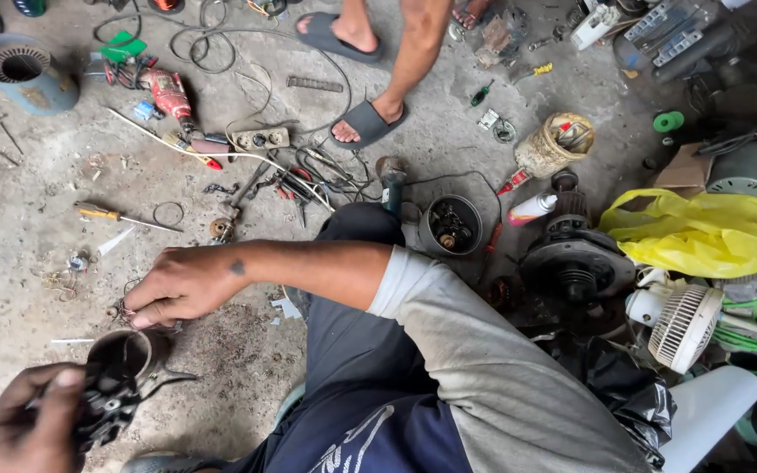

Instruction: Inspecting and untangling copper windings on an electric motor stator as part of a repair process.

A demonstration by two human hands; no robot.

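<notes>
Concrete floor (pixel 37 219); left hand (pixel 24 425) grips motor housing (pixel 120 377); right hand (pixel 177 285) pinches wire coil (pixel 123 311).

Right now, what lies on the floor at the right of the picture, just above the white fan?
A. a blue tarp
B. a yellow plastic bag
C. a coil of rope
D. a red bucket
B: a crumpled yellow plastic bag lies just above the white fan.

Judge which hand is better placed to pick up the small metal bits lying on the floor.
Right. The right hand has its fingers at the small metal bits; the left hand is full, gripping the dark motor part.
</notes>
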